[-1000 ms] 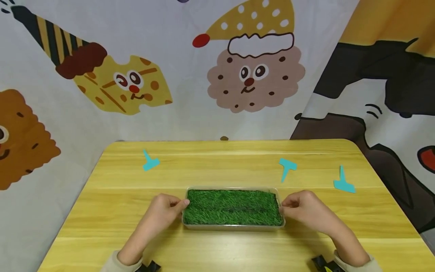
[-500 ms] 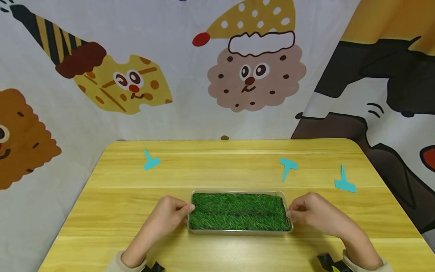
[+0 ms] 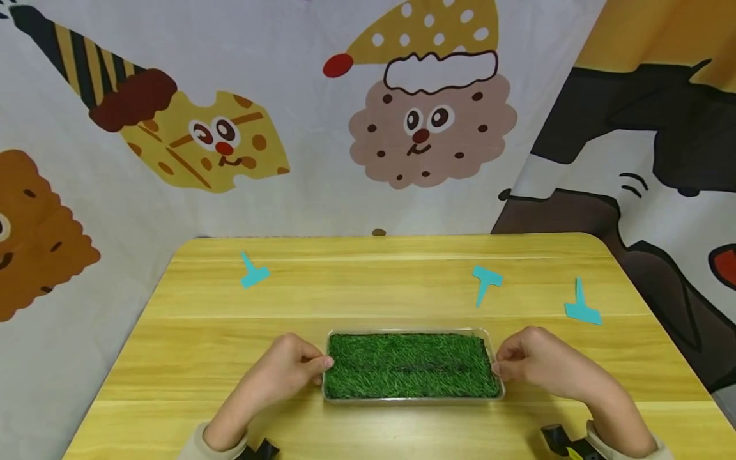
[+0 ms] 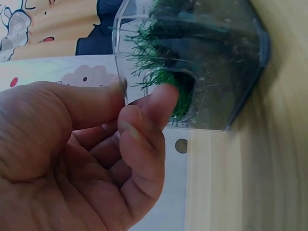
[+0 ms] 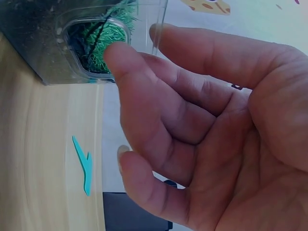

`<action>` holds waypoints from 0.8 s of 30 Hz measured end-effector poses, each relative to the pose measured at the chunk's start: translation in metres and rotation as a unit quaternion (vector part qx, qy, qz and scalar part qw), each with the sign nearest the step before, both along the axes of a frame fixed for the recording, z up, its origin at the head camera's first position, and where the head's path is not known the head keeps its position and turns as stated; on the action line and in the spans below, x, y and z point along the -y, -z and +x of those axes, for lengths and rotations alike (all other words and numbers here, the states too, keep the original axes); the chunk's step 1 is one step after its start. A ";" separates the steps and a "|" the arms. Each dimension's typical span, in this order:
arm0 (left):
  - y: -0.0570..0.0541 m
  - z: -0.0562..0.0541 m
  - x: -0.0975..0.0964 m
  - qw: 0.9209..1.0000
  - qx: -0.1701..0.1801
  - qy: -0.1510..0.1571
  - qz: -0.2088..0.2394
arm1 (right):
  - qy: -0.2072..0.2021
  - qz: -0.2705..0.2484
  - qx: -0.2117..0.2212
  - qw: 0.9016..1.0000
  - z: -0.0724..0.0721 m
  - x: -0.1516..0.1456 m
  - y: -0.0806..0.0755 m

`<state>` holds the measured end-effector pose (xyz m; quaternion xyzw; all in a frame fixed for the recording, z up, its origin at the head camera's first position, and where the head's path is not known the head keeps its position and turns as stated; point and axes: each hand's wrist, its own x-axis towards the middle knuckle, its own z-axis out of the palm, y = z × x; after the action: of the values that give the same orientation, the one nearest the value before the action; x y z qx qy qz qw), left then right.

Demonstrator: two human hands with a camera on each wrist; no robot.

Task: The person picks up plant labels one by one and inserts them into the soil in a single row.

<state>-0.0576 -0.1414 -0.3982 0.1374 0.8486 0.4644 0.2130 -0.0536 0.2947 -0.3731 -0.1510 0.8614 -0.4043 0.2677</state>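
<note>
A clear plastic box (image 3: 414, 400) lined with a green artificial grass mat (image 3: 408, 365) lies lengthwise near the middle front of the table. At its left end my left hand (image 3: 289, 363) pinches the rim, thumb on top and fingers against the end wall. My right hand (image 3: 543, 365) grips the opposite end likewise. In the left wrist view the box's transparent wall (image 4: 216, 103) shows grass blades behind a rounded recess, with the fingertips there. Through the right wrist view, the thumb is at the rim and a finger lies at the recess of the other end wall (image 5: 29, 53).
Three turquoise T-shaped plant labels lie farther back on the wooden table (image 3: 368, 294): one label at the left (image 3: 255, 276), one right of centre (image 3: 487, 278), one at the far right (image 3: 582, 312). A cartoon-printed cloth (image 3: 322, 204) hangs behind the table.
Both hands have shifted the box a little to the right and toward me, keeping hold of its ends. The turquoise labels have stayed in place.
</note>
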 end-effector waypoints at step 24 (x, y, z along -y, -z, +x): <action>-0.005 -0.003 -0.011 1.000 -0.005 0.007 -0.006 | -0.001 0.054 -0.046 0.997 0.001 -0.005 -0.004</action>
<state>-0.0606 -0.1304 -0.3935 0.1444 0.8515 0.4568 0.2132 -0.0530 0.2998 -0.3694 -0.1554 0.8932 -0.3496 0.2363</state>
